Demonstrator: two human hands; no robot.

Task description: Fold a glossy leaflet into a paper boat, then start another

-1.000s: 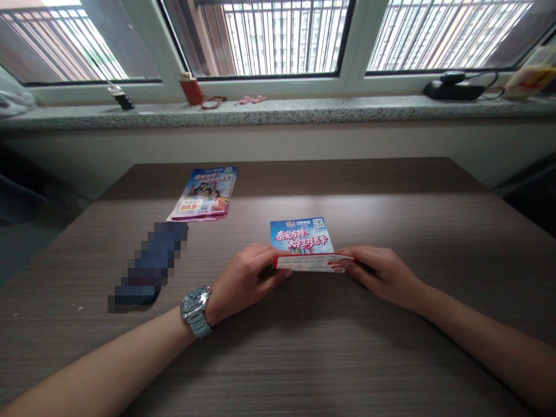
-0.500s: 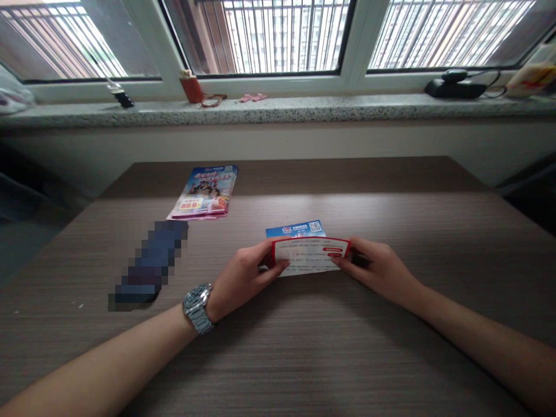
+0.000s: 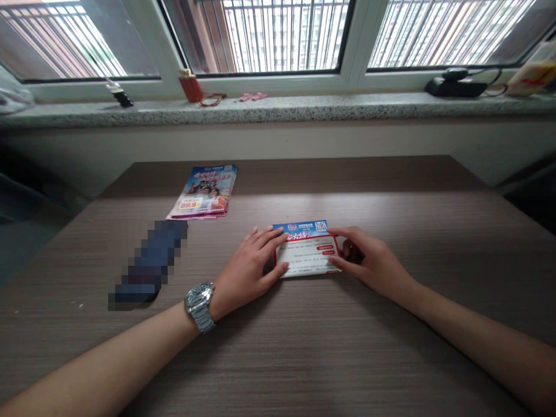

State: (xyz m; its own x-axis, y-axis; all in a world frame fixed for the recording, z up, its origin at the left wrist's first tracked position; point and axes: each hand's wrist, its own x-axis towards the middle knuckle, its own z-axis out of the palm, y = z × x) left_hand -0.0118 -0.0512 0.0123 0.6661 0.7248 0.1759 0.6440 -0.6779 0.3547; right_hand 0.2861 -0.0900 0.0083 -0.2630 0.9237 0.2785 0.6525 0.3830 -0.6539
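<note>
Left hand and right hand lay flat-fingered, pressing opposite ends of the folded leaflet against the table.

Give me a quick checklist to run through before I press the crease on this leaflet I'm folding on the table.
1. Folded leaflet lies flat on the table: ok.
2. Left hand steadies the leaflet's left edge: ok.
3. Right hand steadies its right edge: ok.
4. Folded flap meets the far edge: not ok, a blue strip shows beyond it.
5. Flap corners square with the sheet below: cannot tell.
6. Stack of leaflets lies apart from the hands: ok.
</note>
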